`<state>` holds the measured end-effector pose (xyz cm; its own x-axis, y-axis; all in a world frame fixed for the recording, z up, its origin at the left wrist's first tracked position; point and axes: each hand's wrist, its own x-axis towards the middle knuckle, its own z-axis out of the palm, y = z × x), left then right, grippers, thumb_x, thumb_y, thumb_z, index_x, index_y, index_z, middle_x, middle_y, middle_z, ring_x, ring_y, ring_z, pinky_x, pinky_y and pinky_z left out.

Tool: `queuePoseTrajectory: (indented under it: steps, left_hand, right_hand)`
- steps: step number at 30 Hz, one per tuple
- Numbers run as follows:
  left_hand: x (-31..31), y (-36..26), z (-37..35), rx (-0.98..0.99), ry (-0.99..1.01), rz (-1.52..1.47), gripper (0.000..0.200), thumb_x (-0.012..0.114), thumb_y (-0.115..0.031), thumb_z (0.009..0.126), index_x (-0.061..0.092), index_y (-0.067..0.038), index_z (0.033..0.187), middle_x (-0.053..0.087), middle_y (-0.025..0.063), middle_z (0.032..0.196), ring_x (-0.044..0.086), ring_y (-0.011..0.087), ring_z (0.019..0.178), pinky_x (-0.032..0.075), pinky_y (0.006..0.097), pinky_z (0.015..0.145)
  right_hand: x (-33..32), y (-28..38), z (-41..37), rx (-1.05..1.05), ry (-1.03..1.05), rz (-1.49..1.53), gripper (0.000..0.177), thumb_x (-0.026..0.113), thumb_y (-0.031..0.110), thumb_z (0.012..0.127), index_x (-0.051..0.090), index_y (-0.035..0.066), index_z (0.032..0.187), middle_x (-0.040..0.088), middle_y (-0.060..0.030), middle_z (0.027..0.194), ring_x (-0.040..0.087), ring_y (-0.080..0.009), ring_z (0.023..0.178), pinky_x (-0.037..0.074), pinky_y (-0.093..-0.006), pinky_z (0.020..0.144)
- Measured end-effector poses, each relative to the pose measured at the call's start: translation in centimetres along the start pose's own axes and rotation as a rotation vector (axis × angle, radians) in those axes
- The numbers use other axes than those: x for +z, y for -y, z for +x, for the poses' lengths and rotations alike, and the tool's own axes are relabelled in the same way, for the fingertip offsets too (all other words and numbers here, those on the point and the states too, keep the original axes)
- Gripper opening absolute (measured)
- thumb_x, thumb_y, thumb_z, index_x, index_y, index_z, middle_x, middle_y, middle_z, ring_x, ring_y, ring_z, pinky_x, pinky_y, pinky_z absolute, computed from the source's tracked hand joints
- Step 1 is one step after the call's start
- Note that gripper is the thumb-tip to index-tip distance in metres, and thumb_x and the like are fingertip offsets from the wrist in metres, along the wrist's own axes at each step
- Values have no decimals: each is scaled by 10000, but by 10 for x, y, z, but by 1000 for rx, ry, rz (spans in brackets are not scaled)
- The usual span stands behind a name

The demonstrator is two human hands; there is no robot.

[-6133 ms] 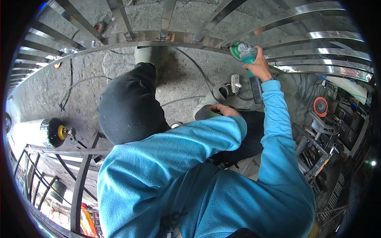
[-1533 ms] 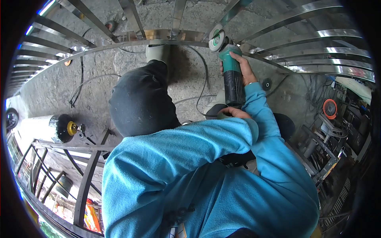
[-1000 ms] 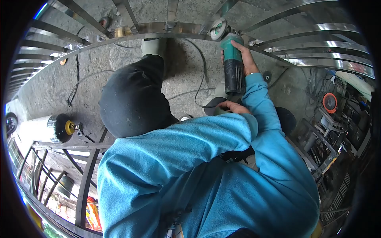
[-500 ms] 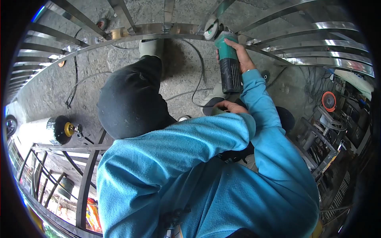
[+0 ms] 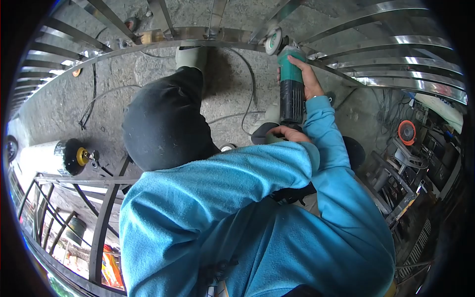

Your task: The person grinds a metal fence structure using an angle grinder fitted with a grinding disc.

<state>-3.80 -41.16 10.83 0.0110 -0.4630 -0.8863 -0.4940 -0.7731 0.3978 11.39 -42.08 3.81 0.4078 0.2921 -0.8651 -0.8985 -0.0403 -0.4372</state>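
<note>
My right hand is wrapped around the green and black body of an angle grinder. The grinder points away from me, and its round disc is right at the curved lower bar of a shiny metal frame. Close behind the grinder's rear end is my left hand, its fingers curled. I cannot tell what they hold, since they are partly hidden. Both arms wear blue sleeves, the left one crossing in front of my body.
Shiny slats fan out across the top. Cables lie on the concrete floor between my boots. A gas cylinder lies at left beside a dark metal rack. On the right are an orange round object and piled metal parts.
The grinder and my right hand have shifted slightly right and back toward me. My left hand stays nearly in place. The whole view has moved a little.
</note>
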Motion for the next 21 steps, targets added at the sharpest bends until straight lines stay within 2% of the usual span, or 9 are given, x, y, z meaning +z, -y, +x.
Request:
queuePoseTrajectory:
  steps: [1, 3, 7, 9, 10, 12, 15, 18, 21]
  left_hand:
    - [0, -7, 13, 2, -3, -2, 456, 705, -246, 864, 641, -98, 1290, 627, 113, 1291, 614, 388, 1096, 461, 708, 783]
    - [1, -24, 48, -115, 45, -66, 470, 717, -239, 858, 633, -91, 1296, 629, 110, 1277, 608, 398, 1102, 470, 693, 791]
    - [-9, 9, -34, -160, 65, 103, 457, 726, -226, 856, 636, -73, 1277, 634, 108, 1252, 601, 406, 1108, 484, 672, 797]
    - [-13, 40, -84, 82, -26, -62, 440, 717, -192, 863, 627, -58, 1272, 622, 119, 1257, 596, 389, 1121, 496, 639, 824]
    - [-11, 33, -73, 85, -27, -59, 440, 717, -192, 863, 627, -58, 1272, 622, 119, 1257, 596, 389, 1121, 496, 639, 824]
    - [-6, 15, -40, -49, 102, 58, 450, 715, -172, 863, 609, -52, 1283, 606, 140, 1277, 595, 364, 1128, 495, 624, 849]
    - [-7, 9, -40, -134, 165, 79, 456, 705, -161, 869, 596, -54, 1298, 593, 152, 1293, 589, 352, 1141, 487, 616, 877]
    - [0, 8, -10, -37, 139, 24, 442, 698, -169, 877, 601, -61, 1294, 596, 149, 1289, 584, 357, 1152, 477, 626, 886]
    - [-12, 22, -68, -91, 92, -14, 461, 698, -181, 884, 585, -100, 1324, 597, 130, 1294, 583, 349, 1165, 472, 625, 904]
  right_hand:
    - [2, -1, 0, 1, -2, -3, 507, 719, 349, 864, 534, -54, 1110, 656, -157, 879, 690, -252, 692, 608, -346, 618]
    - [7, -2, 2, -8, 11, -52, 503, 714, 348, 868, 533, -52, 1113, 657, -160, 883, 690, -258, 691, 606, -350, 613]
    - [7, -4, 0, -22, 13, -48, 485, 698, 348, 880, 539, -50, 1109, 658, -162, 892, 688, -260, 697, 603, -352, 619]
    - [3, -7, 1, -29, -25, 23, 471, 677, 350, 894, 547, -50, 1107, 657, -165, 896, 684, -266, 704, 601, -363, 635]
    - [3, -9, 0, -30, -30, 24, 471, 677, 350, 894, 547, -50, 1107, 657, -165, 896, 684, -266, 704, 601, -363, 635]
    - [11, -15, 3, -29, -3, 103, 464, 667, 349, 900, 553, -53, 1102, 656, -167, 896, 682, -271, 709, 601, -377, 650]
    - [19, -21, 7, -48, 33, 107, 476, 670, 351, 898, 552, -59, 1108, 656, -168, 900, 681, -274, 705, 602, -386, 651]
    - [20, -19, 2, -43, 1, 102, 487, 679, 358, 890, 553, -57, 1110, 658, -162, 889, 683, -269, 706, 599, -382, 643]
    - [8, -11, -4, -51, -60, 26, 496, 685, 361, 886, 549, -52, 1122, 661, -160, 885, 687, -268, 709, 600, -378, 635]
